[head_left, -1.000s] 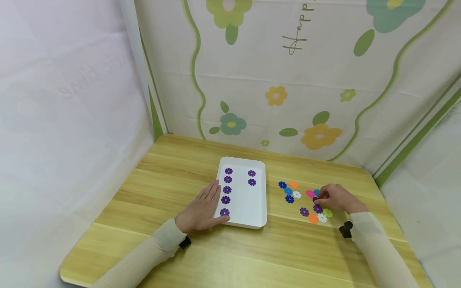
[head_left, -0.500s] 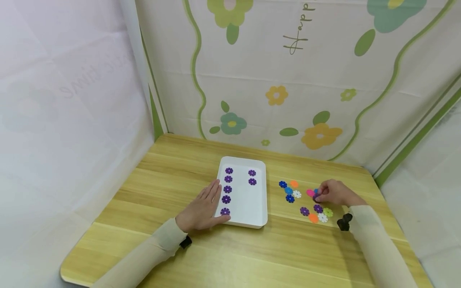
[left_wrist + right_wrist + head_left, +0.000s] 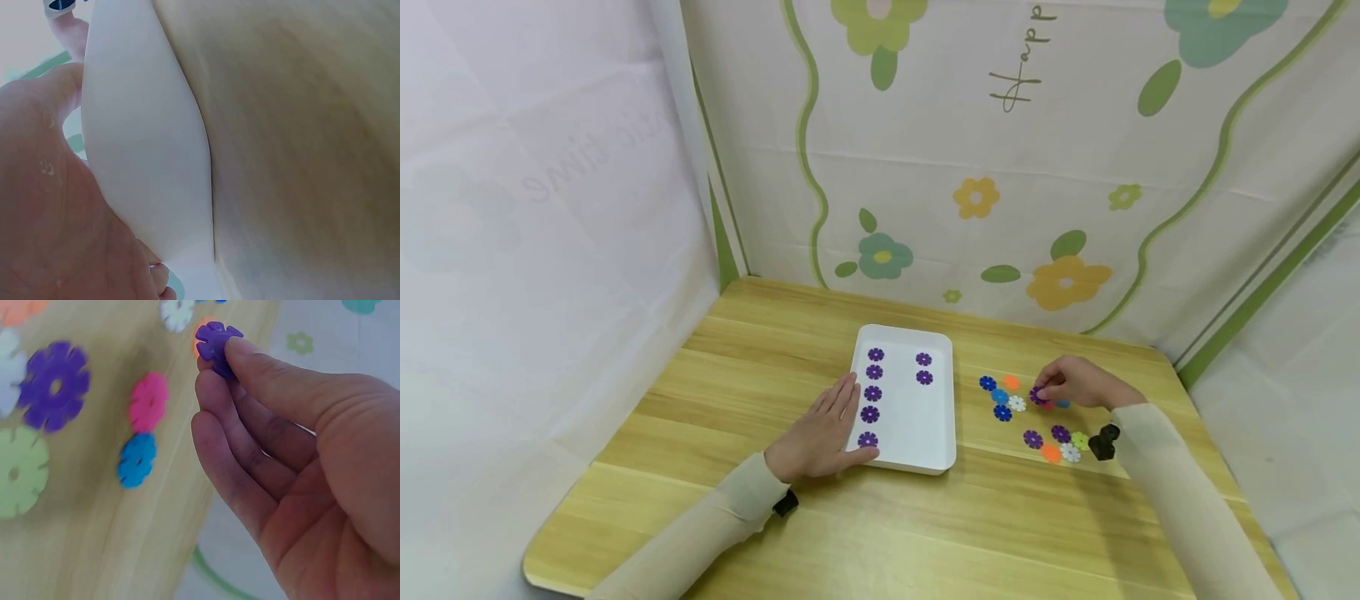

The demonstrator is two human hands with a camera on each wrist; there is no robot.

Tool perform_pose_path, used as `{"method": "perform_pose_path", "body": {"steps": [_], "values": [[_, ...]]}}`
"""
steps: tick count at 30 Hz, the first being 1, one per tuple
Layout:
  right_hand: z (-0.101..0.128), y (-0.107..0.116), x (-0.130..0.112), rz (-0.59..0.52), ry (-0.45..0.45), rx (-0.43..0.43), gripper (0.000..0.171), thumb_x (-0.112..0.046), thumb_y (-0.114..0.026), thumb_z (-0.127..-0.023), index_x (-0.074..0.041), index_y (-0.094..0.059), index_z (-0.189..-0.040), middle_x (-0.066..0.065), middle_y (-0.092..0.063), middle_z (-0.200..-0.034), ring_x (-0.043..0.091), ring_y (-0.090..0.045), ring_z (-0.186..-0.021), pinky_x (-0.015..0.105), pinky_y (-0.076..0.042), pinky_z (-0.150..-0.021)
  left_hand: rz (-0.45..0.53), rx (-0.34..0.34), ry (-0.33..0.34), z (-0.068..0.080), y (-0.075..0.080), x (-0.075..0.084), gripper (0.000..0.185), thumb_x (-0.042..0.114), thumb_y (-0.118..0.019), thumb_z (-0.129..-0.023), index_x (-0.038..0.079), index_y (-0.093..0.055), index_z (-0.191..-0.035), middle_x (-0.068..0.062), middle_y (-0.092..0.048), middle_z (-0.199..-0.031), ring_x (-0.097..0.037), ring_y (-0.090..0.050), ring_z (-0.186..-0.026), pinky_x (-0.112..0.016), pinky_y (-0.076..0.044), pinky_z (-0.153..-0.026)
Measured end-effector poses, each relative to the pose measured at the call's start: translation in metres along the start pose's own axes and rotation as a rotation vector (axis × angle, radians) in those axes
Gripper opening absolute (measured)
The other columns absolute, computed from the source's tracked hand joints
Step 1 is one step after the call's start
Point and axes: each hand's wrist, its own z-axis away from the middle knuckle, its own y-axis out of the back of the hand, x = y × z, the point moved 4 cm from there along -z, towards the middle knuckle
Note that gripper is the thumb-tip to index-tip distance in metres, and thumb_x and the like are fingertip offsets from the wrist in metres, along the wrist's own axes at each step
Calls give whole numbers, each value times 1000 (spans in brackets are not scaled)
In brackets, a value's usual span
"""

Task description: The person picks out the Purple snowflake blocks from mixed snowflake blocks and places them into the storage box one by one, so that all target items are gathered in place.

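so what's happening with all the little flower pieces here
A person sits at a wooden table. Their right hand pinches a purple flower piece lifted from a loose pile of mixed-colour pieces on the table. Their left hand rests flat against the near left edge of a white tray, which holds seven purple pieces: five in one column, two in another.
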Motion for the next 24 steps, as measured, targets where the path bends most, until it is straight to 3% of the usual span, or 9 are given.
{"method": "perform_pose_path", "body": {"steps": [8,12,18,24], "values": [[-32,-2,-46,7,66,-59,17,-14,-66,-105,-9,-80,-112,6,-80,-102,27,-75,-92,34,-64,-82,-1,-3,9,1,-1,-1,106,74,-40,-102,-8,-16,-165,-25,-7,-177,-40,-7,-166,-52,-18,-134],[-49,-4,-75,30,113,-75,17,-14,-65,-106,-8,-80,-112,8,-80,-101,31,-73,-90,34,-62,-78,-1,0,11,1,-1,-2,106,75,-40,-102,-7,-16,-166,-25,-6,-177,-40,-7,-166,-52,-19,-134],[-72,-12,-118,81,195,-78,14,-15,-69,-104,-15,-82,-108,-4,-80,-98,16,-73,-85,26,-59,-76,7,-8,20,1,-2,-2,108,76,-39,-102,-6,-14,-166,-23,-4,-177,-39,-6,-166,-52,-17,-134],[-91,-24,-147,45,220,-98,16,-12,-70,-102,-9,-81,-113,0,-80,-101,22,-75,-91,29,-62,-81,11,-9,24,0,-2,-2,108,77,-38,-101,-6,-15,-166,-23,-5,-177,-39,-6,-166,-52,-18,-135]]}}
